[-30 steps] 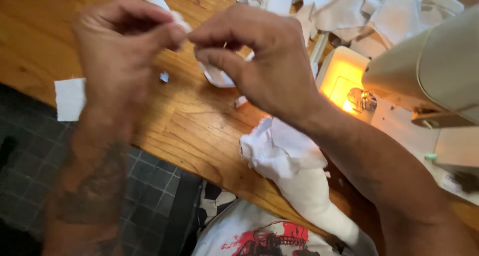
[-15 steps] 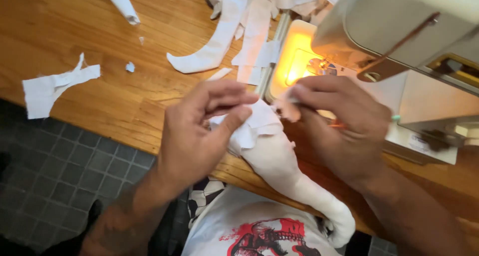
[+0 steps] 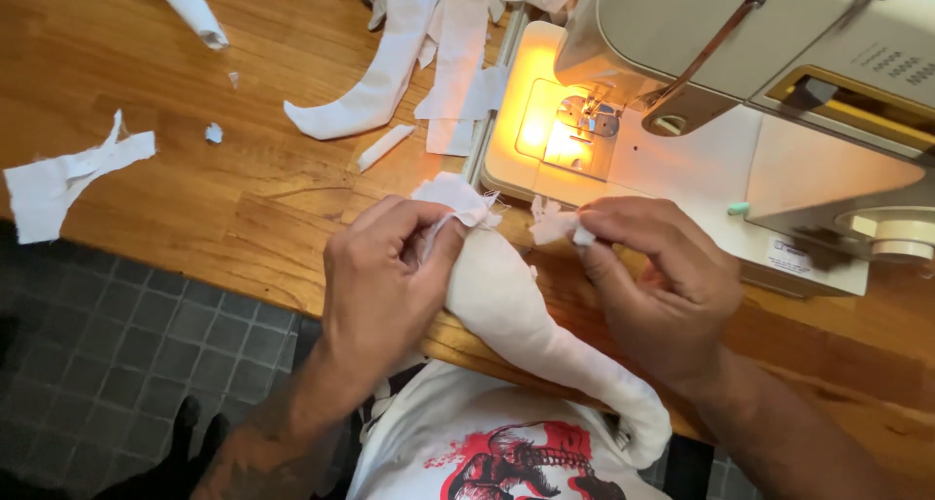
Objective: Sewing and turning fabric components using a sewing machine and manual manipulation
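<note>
My left hand point(image 3: 385, 276) grips the frayed open end of a stuffed white fabric tube point(image 3: 516, 305) that lies over the front edge of the wooden table point(image 3: 195, 198) and hangs down toward my lap. My right hand point(image 3: 657, 286) pinches a small white fabric scrap point(image 3: 553, 225) between thumb and fingers, just right of the tube's open end. Both hands sit directly in front of the base of a cream sewing machine point(image 3: 740, 101), whose lamp lights the needle area point(image 3: 584, 120).
Long white fabric strips point(image 3: 390, 72) lie left of the machine. A small rolled white piece point(image 3: 187, 8) rests at the far left, a flat white scrap point(image 3: 63, 179) near the table's edge. Dark tiled floor point(image 3: 107, 364) lies below.
A second ago both hands were raised together over the table's left part. They have come down to the fabric tube in front of the machine, and the view has shifted right.
</note>
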